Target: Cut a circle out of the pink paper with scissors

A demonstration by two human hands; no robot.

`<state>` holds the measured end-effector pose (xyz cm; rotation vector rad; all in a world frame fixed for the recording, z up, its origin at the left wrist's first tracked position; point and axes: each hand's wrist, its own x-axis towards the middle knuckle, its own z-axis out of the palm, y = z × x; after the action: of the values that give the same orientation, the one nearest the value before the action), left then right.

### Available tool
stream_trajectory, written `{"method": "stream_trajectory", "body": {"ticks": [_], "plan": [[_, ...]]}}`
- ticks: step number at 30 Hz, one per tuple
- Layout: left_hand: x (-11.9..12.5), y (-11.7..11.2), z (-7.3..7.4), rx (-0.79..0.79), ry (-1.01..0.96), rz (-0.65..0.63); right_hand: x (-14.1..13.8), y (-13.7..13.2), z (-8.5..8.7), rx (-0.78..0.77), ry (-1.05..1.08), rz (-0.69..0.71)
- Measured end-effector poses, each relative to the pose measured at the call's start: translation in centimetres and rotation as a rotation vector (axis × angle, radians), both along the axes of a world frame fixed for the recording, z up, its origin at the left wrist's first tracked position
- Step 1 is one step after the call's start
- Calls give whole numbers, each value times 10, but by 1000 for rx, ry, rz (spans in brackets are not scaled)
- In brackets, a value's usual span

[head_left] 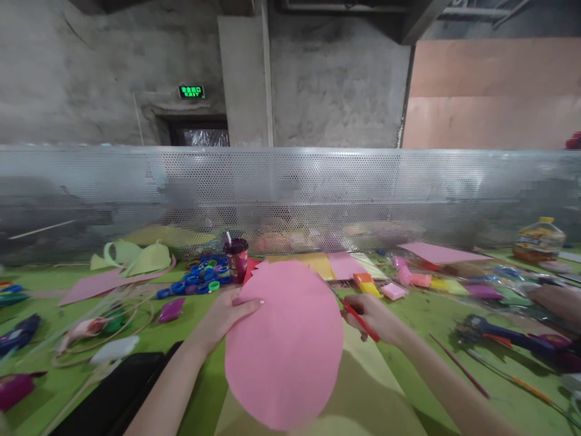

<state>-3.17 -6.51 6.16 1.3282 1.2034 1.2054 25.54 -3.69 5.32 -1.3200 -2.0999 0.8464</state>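
Observation:
A large pink paper oval (284, 345) is held up in front of me, above a pale yellow sheet (367, 387) on the table. My left hand (231, 315) pinches its upper left edge, thumb on the front and the other fingers mostly hidden behind. At the right edge of the oval, my right hand (372, 312) is closed around red-handled scissors (361, 318). Their blades point up and left along the paper's edge; whether they are parted I cannot make out.
Behind the paper stand a dark cup with a straw (236, 260) and several blue rings (193, 278). A black case (113, 393) lies at left, a glue gun (512, 339) at right. A perforated metal screen (318, 194) borders the green table (200, 387). An oil bottle (540, 239) stands far right.

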Motion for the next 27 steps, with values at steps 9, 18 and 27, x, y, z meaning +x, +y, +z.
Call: {"method": "stream_trajectory", "body": {"ticks": [9, 18, 27], "plan": [[-2, 3, -2, -4, -1, 13, 1, -2, 4, -26, 21, -19], [-3, 3, -6, 35, 55, -119, 0, -5, 12, 8, 113, -92], [22, 12, -33, -20, 191, -438, -16, -11, 5, -57, 246, 50]]}}
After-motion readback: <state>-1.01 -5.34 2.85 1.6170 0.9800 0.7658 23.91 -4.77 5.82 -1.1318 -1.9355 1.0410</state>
